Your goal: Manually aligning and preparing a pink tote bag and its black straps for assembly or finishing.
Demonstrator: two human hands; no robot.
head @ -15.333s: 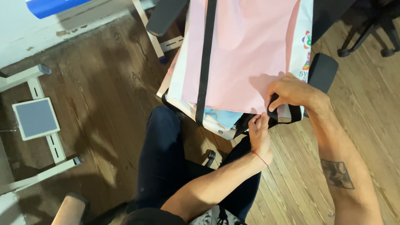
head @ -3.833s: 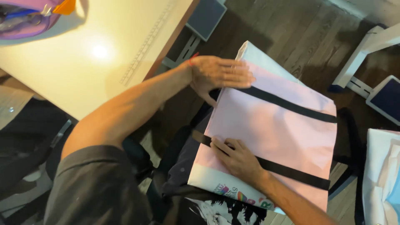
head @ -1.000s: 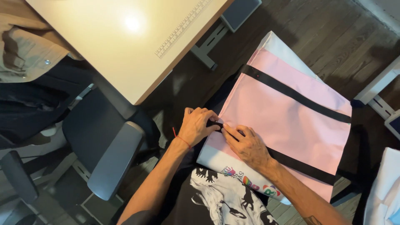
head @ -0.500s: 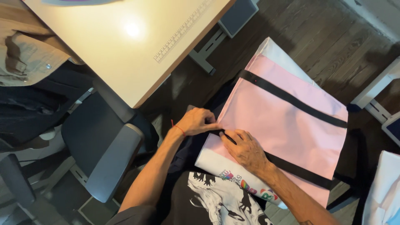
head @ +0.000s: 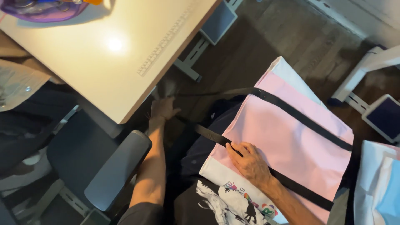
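A pink bag (head: 287, 146) with a white edge is seen lying flat across the lap, crossed by two black straps (head: 300, 118). The right hand (head: 249, 160) is laid palm down on the bag's near corner, fingers curled over the lower strap where it leaves the cloth; it is pressed there rather than closed in a fist. That strap is drawn taut to the left, out to the left hand (head: 163, 108), which is held near the table edge and appears closed on the strap's end, though the grip itself is blurred. A dark chair armrest (head: 118, 168) is placed just beside the left forearm. Above it a pale table (head: 104, 54) is recorded, with a printed ruler (head: 166, 39) along its edge and a purple pouch (head: 41, 6) at its far corner; the pouch's contents cannot be made out. Wooden floor (head: 266, 41) is noted beyond.
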